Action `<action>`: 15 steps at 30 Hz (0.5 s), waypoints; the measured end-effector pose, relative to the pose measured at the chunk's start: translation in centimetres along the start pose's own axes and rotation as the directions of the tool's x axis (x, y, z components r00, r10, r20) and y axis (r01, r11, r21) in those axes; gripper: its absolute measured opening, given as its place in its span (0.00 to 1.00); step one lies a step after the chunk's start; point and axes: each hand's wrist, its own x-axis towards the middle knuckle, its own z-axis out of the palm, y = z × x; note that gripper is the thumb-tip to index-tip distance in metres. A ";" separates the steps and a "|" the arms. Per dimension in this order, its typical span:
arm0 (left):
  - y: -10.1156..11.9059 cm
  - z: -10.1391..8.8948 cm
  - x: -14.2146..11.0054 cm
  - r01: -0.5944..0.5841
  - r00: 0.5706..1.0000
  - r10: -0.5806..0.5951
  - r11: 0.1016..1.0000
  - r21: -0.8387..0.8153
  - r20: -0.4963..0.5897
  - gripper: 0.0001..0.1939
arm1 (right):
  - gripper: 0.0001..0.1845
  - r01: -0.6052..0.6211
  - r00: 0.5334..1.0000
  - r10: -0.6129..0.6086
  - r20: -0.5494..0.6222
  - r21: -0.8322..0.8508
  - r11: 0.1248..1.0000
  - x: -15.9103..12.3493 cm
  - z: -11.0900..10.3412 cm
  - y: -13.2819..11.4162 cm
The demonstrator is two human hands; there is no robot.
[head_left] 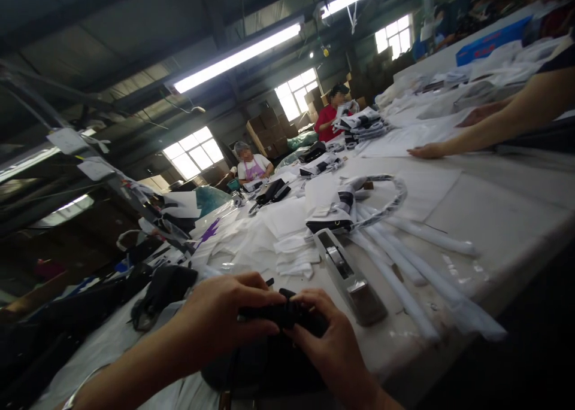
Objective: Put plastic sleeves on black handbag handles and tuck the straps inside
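Both hands are closed on a black strap [265, 315] low in the middle of the view. My left hand [227, 308] pinches it from the left between thumb and fingers. From the right, my right hand [327, 332] grips its other part, close to the left fingertips. Beneath them lies a dark bag-like item [256, 368], its details lost in shadow; whether the strap is joined to it I cannot tell. A grey tape dispenser [350, 278] stands just beyond my right hand.
Long white wrapped tubes [404, 266] and a black bag with a plastic-wrapped handle [330, 224] lie on the white table [507, 200]. White paper sheets [251, 236] spread left of them. Another person's hands [431, 151] reach in from the right. Black bags [164, 290] are at left.
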 end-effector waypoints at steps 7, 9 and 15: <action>-0.4 0.2 0.3 0.033 0.999 -0.030 0.989 0.145 -0.021 0.15 | 0.13 0.042 0.998 -0.047 -0.048 -0.102 0.994 0.0 0.6 0.2; -0.2 0.2 0.5 0.035 0.999 -0.037 0.983 0.178 0.005 0.14 | 0.13 0.056 0.997 -0.062 -0.043 -0.128 0.990 0.0 0.6 0.4; 1.5 0.2 1.2 0.063 0.998 -0.067 0.959 0.277 0.004 0.10 | 0.12 0.102 0.992 -0.115 -0.050 -0.207 0.973 -0.2 0.9 0.7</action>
